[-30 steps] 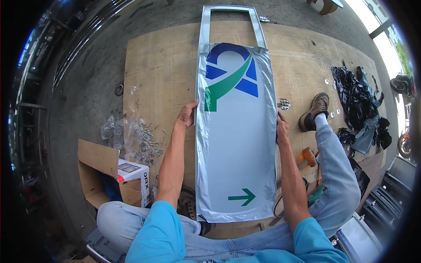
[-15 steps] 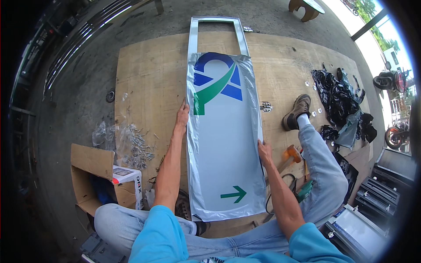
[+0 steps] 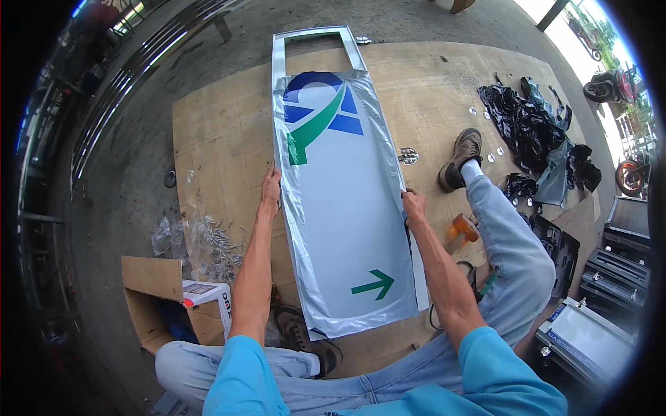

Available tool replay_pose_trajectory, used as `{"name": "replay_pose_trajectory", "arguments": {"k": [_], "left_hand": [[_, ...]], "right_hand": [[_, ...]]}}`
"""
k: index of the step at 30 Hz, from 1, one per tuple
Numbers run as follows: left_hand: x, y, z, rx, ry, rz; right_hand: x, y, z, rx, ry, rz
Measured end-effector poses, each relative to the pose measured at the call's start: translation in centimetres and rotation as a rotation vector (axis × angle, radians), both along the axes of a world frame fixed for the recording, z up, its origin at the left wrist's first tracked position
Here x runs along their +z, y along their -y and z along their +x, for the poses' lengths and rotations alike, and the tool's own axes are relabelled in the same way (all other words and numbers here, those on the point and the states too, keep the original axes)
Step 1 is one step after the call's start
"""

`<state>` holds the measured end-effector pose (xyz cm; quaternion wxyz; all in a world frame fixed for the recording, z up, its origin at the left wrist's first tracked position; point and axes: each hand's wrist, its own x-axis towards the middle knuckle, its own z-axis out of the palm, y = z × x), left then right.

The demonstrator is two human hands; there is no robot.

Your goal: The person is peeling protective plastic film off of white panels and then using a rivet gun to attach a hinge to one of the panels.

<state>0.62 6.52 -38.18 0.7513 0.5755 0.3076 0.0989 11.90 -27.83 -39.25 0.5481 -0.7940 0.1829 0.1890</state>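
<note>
Mid-frame, some fingertips of the left hand (image 3: pixel 271 188) and right hand (image 3: pixel 414 205) are hidden at the panel (image 3: pixel 343 215); the top edge crops a wooden object (image 3: pixel 462 5); far left, dark clutter (image 3: pixel 54 305) blurs.

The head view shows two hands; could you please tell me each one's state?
Left hand: holding the panel, left edge.
Right hand: holding the panel, right edge.

On the grey panel (image 3: pixel 347 208) we see two signs: in its upper part, a large emblem (image 3: pixel 316 130) of blue and green shapes, and near its lower end, a green arrow (image 3: pixel 374 285), which points to the right. On the white carton (image 3: pixel 202 292) we notice dark capital letters (image 3: pixel 225 303).
</note>
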Motion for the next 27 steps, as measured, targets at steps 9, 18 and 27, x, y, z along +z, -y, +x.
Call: {"name": "replay_pose_trajectory", "arguments": {"k": [9, 18, 27], "left_hand": [[4.5, 0.4, 1.2, -0.009, 0.140, 0.533], [21.4, -6.6, 3.9, -0.052, 0.193, 0.430], [42.6, -3.6, -2.4, -0.413, 0.606, 0.326]], "right_hand": [[-1.0, 1.5, 3.2, 0.255, -0.212, 0.705], [16.7, -3.5, 6.8, 0.341, -0.029, 0.842], [37.1, -2.8, 5.2, 0.572, 0.788, 0.585]]}}
